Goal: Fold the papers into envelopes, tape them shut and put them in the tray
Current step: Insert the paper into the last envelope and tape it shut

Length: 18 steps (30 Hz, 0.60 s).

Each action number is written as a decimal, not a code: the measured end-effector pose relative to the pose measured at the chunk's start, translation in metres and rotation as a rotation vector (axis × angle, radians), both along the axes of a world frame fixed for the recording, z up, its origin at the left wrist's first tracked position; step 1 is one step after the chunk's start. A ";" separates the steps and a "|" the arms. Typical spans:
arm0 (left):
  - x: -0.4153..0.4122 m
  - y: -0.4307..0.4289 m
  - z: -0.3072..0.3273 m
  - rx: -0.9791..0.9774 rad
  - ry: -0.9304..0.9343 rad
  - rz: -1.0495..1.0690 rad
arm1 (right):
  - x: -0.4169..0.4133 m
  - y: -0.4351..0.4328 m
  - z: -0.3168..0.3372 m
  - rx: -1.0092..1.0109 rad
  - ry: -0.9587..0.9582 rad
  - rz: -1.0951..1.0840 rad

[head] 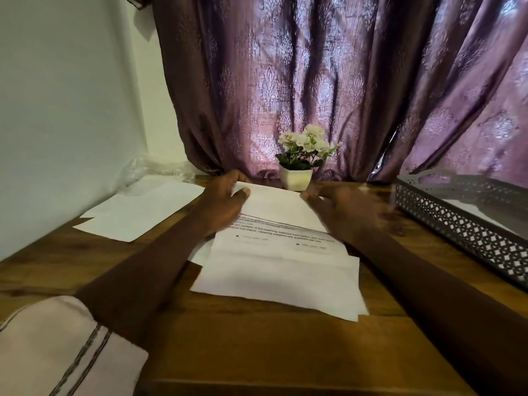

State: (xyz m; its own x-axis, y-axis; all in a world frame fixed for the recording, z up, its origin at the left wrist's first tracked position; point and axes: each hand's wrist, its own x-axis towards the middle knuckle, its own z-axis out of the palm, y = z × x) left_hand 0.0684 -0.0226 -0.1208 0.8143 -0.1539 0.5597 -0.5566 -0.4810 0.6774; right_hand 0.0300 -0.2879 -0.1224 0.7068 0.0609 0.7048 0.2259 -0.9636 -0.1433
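Observation:
A white printed sheet (280, 270) lies in the middle of the wooden table, on top of another sheet. Its far part is folded toward me as a flap (274, 208), blank side up. My left hand (225, 200) pinches the flap's far left corner, thumb on top. My right hand (343, 210), blurred, lies on the flap's right end with fingers spread. The grey perforated metal tray (463, 224) stands at the right edge of the table, with something white inside it.
More white papers (140, 212) lie at the far left of the table, with crumpled clear plastic (154, 167) behind them. A small white pot of white flowers (297, 178) stands just beyond the flap. A purple curtain hangs behind.

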 end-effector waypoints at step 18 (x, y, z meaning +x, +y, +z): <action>-0.007 -0.009 0.006 -0.157 -0.237 0.036 | 0.003 -0.004 0.008 1.523 0.466 0.563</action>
